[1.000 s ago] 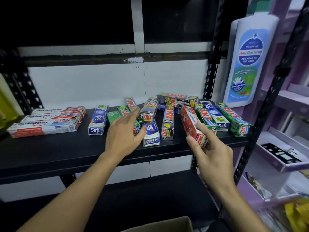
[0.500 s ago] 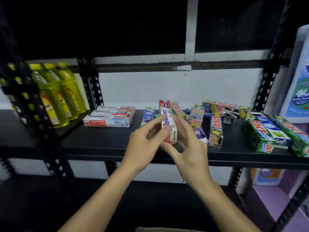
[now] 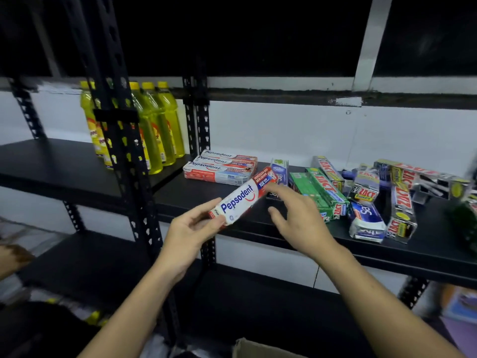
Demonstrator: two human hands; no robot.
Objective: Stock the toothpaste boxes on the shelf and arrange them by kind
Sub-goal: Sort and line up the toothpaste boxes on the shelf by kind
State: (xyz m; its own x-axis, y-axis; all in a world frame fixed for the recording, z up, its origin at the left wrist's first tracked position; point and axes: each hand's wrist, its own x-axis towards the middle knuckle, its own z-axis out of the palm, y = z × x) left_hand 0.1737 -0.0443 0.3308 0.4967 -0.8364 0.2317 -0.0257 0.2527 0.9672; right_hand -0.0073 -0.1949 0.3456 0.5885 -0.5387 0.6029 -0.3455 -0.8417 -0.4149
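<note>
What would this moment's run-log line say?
left hand: holds Pepsodent box | right hand: open beside it | Pepsodent stack: on shelf

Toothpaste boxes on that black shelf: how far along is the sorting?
Done: a neat group of red-and-white Pepsodent boxes lies at the black metal shelf's left end. In hand: the left hand has a grip on another red-and-white Pepsodent box, with the right hand open at its far end. Left: the jumbled green, silver and blue Zact and Safi boxes to the right are still mixed.
</note>
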